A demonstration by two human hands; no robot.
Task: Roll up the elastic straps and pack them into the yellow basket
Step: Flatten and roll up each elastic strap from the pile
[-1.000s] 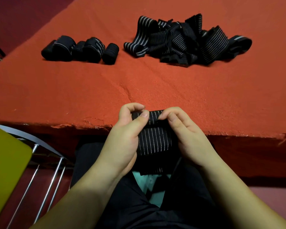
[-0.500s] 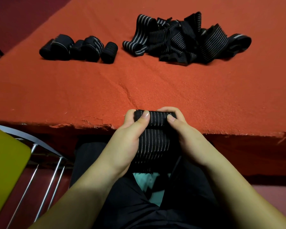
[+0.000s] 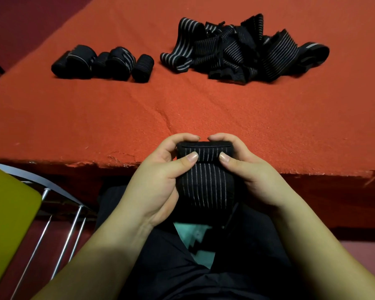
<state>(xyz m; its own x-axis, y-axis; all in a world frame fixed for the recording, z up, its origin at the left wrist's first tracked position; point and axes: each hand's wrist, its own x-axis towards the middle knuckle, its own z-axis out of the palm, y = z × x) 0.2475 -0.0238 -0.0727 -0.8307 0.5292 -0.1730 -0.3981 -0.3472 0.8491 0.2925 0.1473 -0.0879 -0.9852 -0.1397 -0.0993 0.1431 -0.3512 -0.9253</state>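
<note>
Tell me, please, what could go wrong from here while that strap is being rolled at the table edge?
1. The strap is only partly rolled; its tail hangs toward the lap, so if the left hand or right hand loosens, the roll may spring open.
2. It is held past the table edge, so a slip could drop it to the floor.
3. The finished rolls lie loose near the tangled pile; reaching there might knock them.
</note>
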